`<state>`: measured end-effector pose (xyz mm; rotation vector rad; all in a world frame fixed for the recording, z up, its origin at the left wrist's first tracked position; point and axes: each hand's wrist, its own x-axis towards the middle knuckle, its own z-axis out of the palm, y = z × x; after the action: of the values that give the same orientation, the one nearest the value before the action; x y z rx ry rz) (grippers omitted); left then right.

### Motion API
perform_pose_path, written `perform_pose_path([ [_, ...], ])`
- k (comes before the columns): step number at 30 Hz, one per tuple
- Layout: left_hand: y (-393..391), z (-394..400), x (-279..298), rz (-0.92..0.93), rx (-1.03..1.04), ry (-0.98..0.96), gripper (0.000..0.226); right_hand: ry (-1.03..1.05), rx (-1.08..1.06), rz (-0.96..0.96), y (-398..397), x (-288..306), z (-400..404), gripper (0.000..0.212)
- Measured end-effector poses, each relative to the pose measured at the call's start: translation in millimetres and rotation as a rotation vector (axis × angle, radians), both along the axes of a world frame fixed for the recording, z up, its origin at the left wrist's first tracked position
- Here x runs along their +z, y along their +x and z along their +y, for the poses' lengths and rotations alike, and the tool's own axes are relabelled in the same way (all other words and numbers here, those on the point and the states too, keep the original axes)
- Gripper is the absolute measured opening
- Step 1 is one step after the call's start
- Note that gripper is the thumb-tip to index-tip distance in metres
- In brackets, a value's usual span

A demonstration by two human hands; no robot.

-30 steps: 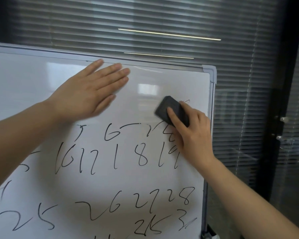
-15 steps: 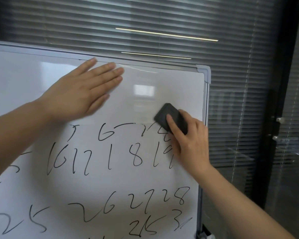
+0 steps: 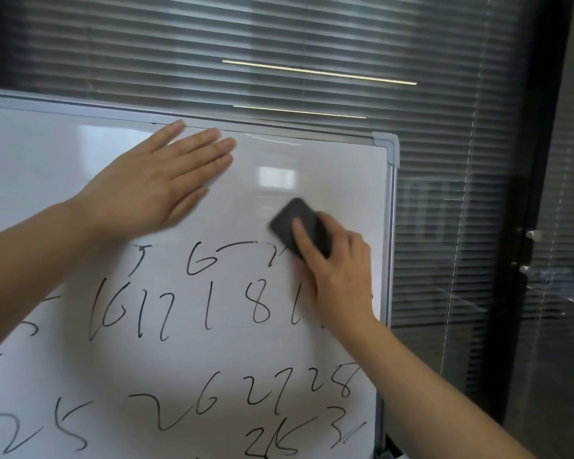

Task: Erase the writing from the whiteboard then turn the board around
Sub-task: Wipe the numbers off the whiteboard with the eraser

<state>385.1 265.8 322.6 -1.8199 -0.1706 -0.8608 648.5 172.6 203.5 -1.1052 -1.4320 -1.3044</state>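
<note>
Head view: the white, aluminium-framed whiteboard (image 3: 312, 154) stands in front of a window covered by grey horizontal blinds (image 3: 279, 44). Since one second ago the black rectangular eraser (image 3: 300, 228) has travelled down and to the left from the area near the upper right corner, and it now covers the right end of the top row of black handwritten numbers (image 3: 212, 309); the blurred outline of the eraser indicates that the stroke is in progress. The digits that showed at the right end of that row half a second ago are now mostly wiped or hidden, which indicates that erasing has started on the first line only. The rows below remain fully legible, so the erasing stage is judged to be at an early point and the turning of the board is not yet due. The right hand (image 3: 342, 276) grips the eraser, with the index finger laid along its back and the other fingers curled around its edge. The left hand (image 3: 153, 190) lies flat on the upper part of the board, fingers straight and held close together, bracing the panel. The eraser lies well to the right of the left hand, near the right frame.
</note>
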Motion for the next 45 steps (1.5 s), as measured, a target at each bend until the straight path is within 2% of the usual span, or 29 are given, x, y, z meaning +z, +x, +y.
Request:
perform_pose_path([
  [2,1.8,-0.5,-0.2,0.003,0.003,0.001,0.047,-0.019,-0.001,-0.154,9.0,4.0,-3.3,0.048],
  [4,5.7,-1.4,-0.2,0.004,0.008,0.005,0.048,-0.033,-0.052,-0.176,25.0,13.4,-7.9,0.047],
  [5,7.4,-1.7,-0.2,0.003,0.009,0.006,0.048,-0.036,-0.082,-0.110,33.8,19.4,-10.1,0.049],
  [8,9.5,-3.0,0.2,-0.002,0.002,0.010,0.047,-0.030,-0.134,0.253,50.3,36.1,-20.0,0.050],
  [11,6.8,-4.1,-0.3,-0.002,0.001,0.013,0.046,-0.048,-0.090,0.383,50.6,39.1,-27.1,0.049],
  [17,-1.6,-12.9,1.1,0.012,0.033,-0.022,0.047,-0.075,0.646,0.916,9.8,40.0,-48.3,0.046],
  [20,-11.9,-17.7,-4.2,0.032,0.058,-0.072,0.048,-0.124,0.961,1.100,-16.1,39.9,-55.5,0.042],
  [22,-23.8,-19.4,-11.5,0.041,0.069,-0.091,0.048,-0.167,1.060,1.162,-32.6,37.9,-55.7,0.039],
  [28,-87.0,-28.7,-31.9,0.003,0.103,-0.130,0.044,-0.225,1.166,1.135,-109.3,34.5,-46.9,0.039],
  [34,-221.0,-42.0,-46.9,-0.032,0.298,-0.157,0.044,-0.280,1.284,1.041,-225.4,27.9,-32.6,0.037],
  [39,-311.8,-40.5,-59.2,-0.015,0.399,-0.205,0.046,-0.348,1.289,0.952,-312.2,22.8,-21.8,0.033],
  [45,-403.4,-30.8,-67.6,-0.008,0.428,-0.216,0.049,-0.402,1.269,0.900,-407.7,13.6,-12.2,0.035],
])
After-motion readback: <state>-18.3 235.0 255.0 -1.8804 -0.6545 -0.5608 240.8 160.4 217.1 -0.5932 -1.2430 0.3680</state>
